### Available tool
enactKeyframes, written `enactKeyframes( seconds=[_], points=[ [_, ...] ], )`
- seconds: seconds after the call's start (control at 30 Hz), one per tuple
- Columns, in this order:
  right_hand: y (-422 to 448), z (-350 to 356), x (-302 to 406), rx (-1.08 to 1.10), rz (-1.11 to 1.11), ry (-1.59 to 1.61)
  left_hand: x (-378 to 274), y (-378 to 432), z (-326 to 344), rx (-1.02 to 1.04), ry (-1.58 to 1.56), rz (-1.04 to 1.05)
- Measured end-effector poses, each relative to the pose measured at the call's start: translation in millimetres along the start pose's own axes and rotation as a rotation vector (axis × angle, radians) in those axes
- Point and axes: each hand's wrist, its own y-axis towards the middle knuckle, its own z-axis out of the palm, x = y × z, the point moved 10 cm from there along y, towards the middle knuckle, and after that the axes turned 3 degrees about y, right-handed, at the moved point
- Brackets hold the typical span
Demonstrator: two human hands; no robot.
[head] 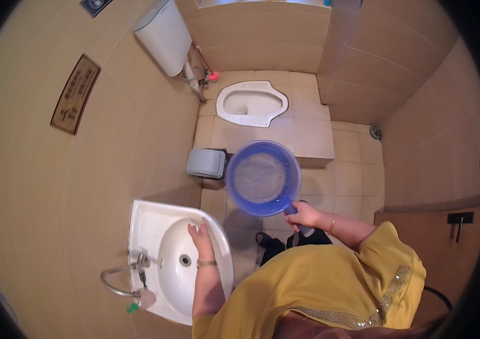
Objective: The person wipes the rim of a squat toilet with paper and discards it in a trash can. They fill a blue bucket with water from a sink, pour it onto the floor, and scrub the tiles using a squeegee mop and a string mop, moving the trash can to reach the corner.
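Note:
My right hand [303, 215] grips the handle of a large blue plastic dipper [293, 173], which hangs in front of me over the tiled floor. Its bottom looks pale and greyish; I cannot tell whether water is in it. My left hand [201, 237], wearing a wristband or watch, hovers over the white washbasin [180, 296], fingers apart and holding nothing. In the basin, the drain hole [185, 260] is visible. A curved metal faucet [117, 288] stands at the basin's wall side, its spout swung toward the corner.
A grey lidded bin [207, 163] stands by the left wall, near the dipper. Beyond it, a squat toilet [252, 104] is set in a raised tiled step [314, 142]. A cistern [165, 40] hangs on the wall. To my right is a brown door [426, 229] with a dark handle [460, 222].

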Motion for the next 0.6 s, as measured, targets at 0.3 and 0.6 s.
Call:
enactKeyframes(
  seconds=[0.3, 0.6],
  points=[
    [-71.0, -223.1, -87.7, -0.516, -0.001, 0.158, 19.8, 32.1, 9.5, -0.324, 0.571, 0.03],
    [-3.2, -381.7, -154.1, -0.638, 0.205, 0.33, -2.6, 12.8, 11.1, -0.481, 0.613, -0.022]
  ],
)
